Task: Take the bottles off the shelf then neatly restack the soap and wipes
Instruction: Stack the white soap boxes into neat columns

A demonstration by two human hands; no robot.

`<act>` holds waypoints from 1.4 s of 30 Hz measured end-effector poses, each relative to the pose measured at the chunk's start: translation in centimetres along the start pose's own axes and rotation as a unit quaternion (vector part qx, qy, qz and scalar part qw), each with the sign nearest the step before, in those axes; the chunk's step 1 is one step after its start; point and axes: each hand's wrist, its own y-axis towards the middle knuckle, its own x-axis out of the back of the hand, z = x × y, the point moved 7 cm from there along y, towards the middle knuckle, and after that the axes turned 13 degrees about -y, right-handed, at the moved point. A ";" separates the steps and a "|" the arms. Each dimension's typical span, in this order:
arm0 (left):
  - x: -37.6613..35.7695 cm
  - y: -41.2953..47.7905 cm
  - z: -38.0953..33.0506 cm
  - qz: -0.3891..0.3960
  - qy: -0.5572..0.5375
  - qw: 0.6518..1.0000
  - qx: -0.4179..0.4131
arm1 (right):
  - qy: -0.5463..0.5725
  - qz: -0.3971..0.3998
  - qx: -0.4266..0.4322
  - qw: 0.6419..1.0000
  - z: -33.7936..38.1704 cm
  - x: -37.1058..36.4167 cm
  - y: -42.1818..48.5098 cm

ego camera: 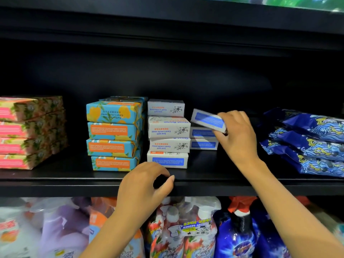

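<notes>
Bottles and refill pouches are noted nearest, on the tier beneath both hands; none is seen on the soap tier. The left hand is found at the front edge of the shelf, its fingers curled with no item seen in them; whether the edge is gripped cannot be told.

Further in, the right hand is recorded pinching a white and blue soap box by its right end between thumb and fingers. The box is held tilted, its left end higher, just above a short stack of two matching boxes directly below the hand. A taller white stack stands to the left of this hand, with its boxes slightly staggered, and the blue wipes packs are piled to its right.

The step in hand is judged to be the seating of this box. It is advised that the box be levelled before lowering, that its edges be squared to the box beneath, and that release be made only once it lies flat. Care is called for that the neighbouring staggered stack is not knocked. Beyond the left hand, the blue and orange stack appears orderly.
</notes>
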 end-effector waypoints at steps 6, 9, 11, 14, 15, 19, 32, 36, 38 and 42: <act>0.9 0.1 -0.1 -0.048 -0.133 0.988 0.063 | 0.113 -0.153 0.010 0.982 1.5 6.3 -5.3; 1.6 0.8 -0.7 -0.081 -0.347 0.921 0.159 | 0.120 -0.200 0.090 0.968 3.5 8.0 -7.6; 1.1 1.2 -1.0 -0.050 -0.464 0.845 0.261 | 0.121 -0.222 0.158 0.954 4.8 8.4 -8.7; -0.1 1.1 -1.9 0.046 -0.534 0.770 0.345 | 0.124 -0.231 0.222 0.939 6.2 8.3 -9.8; -0.3 1.1 -2.3 0.069 -0.534 0.771 0.338 | 0.126 -0.231 0.233 0.936 6.6 8.1 -9.9; 0.0 0.9 -2.8 0.072 -0.562 0.780 0.268 | 0.141 -0.192 0.239 0.941 7.0 7.4 -9.7; 2.3 1.0 -3.0 -0.015 -0.452 0.887 0.097 | 0.291 0.003 0.101 0.951 5.8 7.2 -7.0; 2.9 0.7 -2.3 -0.033 -0.433 0.874 0.218 | 0.252 -0.099 0.141 0.952 5.6 8.0 -8.2; 2.0 0.8 -2.8 0.021 -0.457 0.852 0.255 | 0.243 -0.128 0.172 0.946 6.0 8.2 -8.6; 0.4 0.7 -3.6 0.098 -0.564 0.769 0.283 | 0.205 -0.153 0.221 0.941 7.0 8.3 -9.1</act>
